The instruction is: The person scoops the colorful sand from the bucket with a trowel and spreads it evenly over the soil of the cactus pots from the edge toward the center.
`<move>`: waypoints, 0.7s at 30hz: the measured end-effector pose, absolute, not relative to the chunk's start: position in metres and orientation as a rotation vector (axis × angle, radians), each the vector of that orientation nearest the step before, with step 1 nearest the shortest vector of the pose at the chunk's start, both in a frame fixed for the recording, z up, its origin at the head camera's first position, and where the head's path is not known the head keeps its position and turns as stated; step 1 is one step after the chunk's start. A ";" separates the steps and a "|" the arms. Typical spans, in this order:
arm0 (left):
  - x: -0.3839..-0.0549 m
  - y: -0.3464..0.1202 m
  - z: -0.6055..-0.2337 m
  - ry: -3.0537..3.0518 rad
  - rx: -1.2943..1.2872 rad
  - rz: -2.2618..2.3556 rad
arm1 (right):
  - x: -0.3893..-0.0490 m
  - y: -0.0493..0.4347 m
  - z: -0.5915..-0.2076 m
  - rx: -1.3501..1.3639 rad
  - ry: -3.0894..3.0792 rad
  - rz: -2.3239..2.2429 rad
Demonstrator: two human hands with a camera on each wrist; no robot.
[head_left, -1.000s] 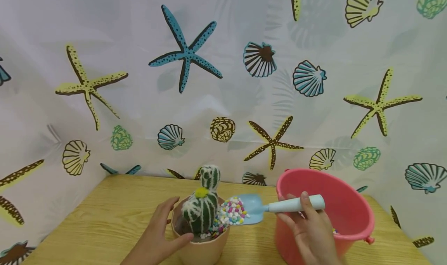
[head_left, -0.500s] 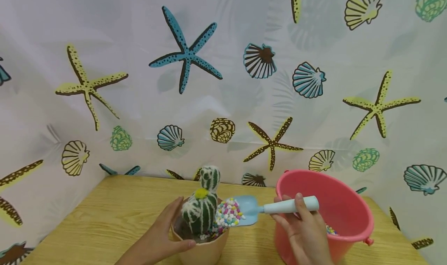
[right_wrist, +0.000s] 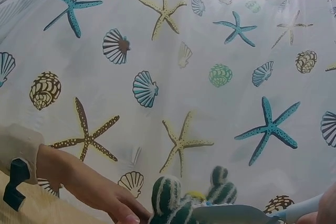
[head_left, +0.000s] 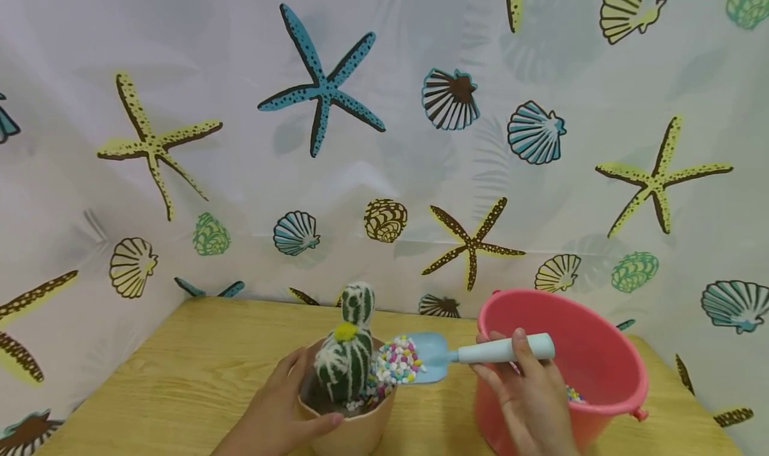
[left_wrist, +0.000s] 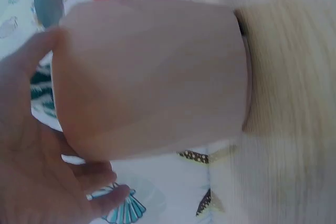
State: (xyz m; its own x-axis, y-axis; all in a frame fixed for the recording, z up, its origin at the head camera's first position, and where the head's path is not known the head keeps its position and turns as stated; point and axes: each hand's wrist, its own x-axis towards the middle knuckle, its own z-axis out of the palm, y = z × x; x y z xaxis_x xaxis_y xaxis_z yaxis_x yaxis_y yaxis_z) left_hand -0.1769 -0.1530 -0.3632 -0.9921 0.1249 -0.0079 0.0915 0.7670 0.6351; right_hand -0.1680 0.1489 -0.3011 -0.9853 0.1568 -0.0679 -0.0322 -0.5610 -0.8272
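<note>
In the head view my right hand [head_left: 537, 402] grips the white handle of a light blue toy shovel [head_left: 435, 357], held nearly level with its blade at the pot's right rim. Small multicoloured pebbles [head_left: 398, 361] lie on the blade's front and spill down beside a green cactus [head_left: 345, 369] with white fuzz and a yellow flower. The cactus stands in a beige flowerpot [head_left: 354, 436]. Spread round the pot's left side, my left hand [head_left: 279, 406] holds it, thumb in front at the rim. The left wrist view shows the pot's wall [left_wrist: 152, 82] between thumb and fingers.
A pink bucket [head_left: 601, 382] stands right of the pot, behind my right hand, with more coloured pebbles [head_left: 573, 394] inside. Both rest on a wooden table [head_left: 198, 362]. A white curtain [head_left: 384, 169] printed with starfish and shells surrounds the back and sides.
The shovel has shifted slightly left, towards the cactus. My left thumb has slid a little right along the pot's front. The pebbles on the blade have shifted a little.
</note>
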 end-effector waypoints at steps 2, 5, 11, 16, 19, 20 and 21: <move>-0.174 -0.148 -0.363 2.942 0.105 1.002 | -0.168 0.149 -0.299 -0.183 -1.414 2.680; -0.170 -0.142 -0.362 2.971 0.036 0.968 | -0.168 0.150 -0.298 -0.160 -1.409 2.686; -0.172 -0.151 -0.359 2.906 0.146 1.026 | -0.169 0.149 -0.298 -0.151 -1.400 2.696; -0.178 -0.163 -0.359 2.783 0.269 1.111 | -0.168 0.147 -0.299 -0.168 -1.421 2.700; -0.178 -0.165 -0.359 2.775 0.292 1.106 | -0.169 0.146 -0.300 -0.153 -1.428 2.707; -0.178 -0.164 -0.359 2.781 0.277 1.097 | -0.169 0.146 -0.300 -0.143 -1.429 2.708; -0.177 -0.163 -0.359 2.792 0.267 1.082 | -0.169 0.145 -0.300 -0.135 -1.426 2.710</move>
State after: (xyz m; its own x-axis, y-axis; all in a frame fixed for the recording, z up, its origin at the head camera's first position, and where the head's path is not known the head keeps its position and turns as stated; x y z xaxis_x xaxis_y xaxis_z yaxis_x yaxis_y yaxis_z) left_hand -0.1772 -0.1632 -0.3588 -0.9752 0.2126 -0.0613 0.1158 0.7263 0.6775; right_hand -0.1693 0.1454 -0.3001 -0.9932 0.1083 -0.0425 -0.0263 -0.5648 -0.8248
